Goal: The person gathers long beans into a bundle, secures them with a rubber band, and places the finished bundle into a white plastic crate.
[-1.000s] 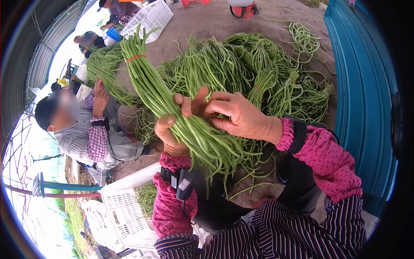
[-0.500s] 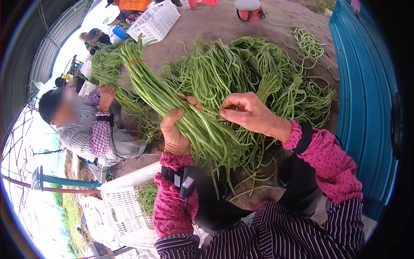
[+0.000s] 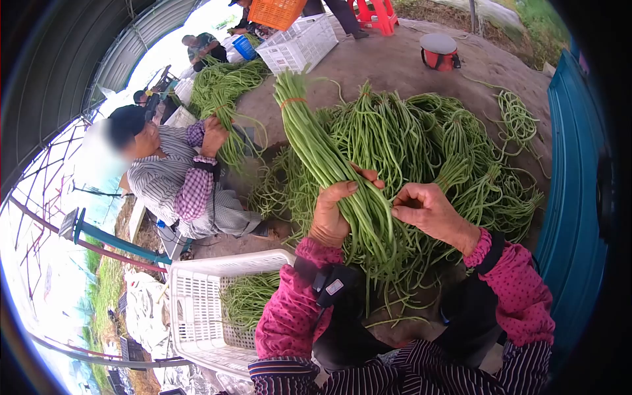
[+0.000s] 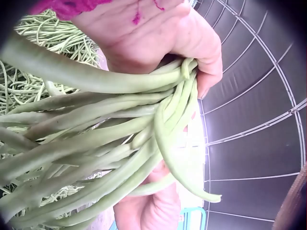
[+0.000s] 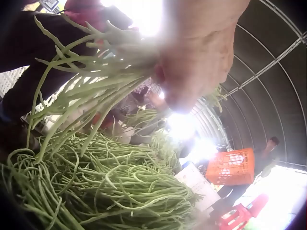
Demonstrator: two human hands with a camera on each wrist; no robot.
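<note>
My left hand (image 3: 329, 217) grips a thick bundle of long green beans (image 3: 329, 158) around its middle. The bundle stands tilted up and to the left, with an orange band (image 3: 289, 102) near its top. In the left wrist view the palm and fingers (image 4: 158, 33) wrap the bean pods (image 4: 96, 139). My right hand (image 3: 428, 214) is curled, its thumb and forefinger pinching at the bundle's right side just beside the left hand. The right wrist view shows that hand (image 5: 201, 57) blurred, with bean ends (image 5: 91, 81) fanning out from it.
A big heap of tied bean bundles (image 3: 434, 138) covers the ground ahead. A white crate (image 3: 197, 309) holding some beans sits at my lower left. A seated person (image 3: 171, 178) handles beans on the left. A blue wall (image 3: 573, 197) stands to the right; more crates (image 3: 299, 43) lie further back.
The right hand came off the bundle, closed into a pinch, then returned to its right side. The left hand kept its grip and the bundle now stands more upright. The view tilted upward.
</note>
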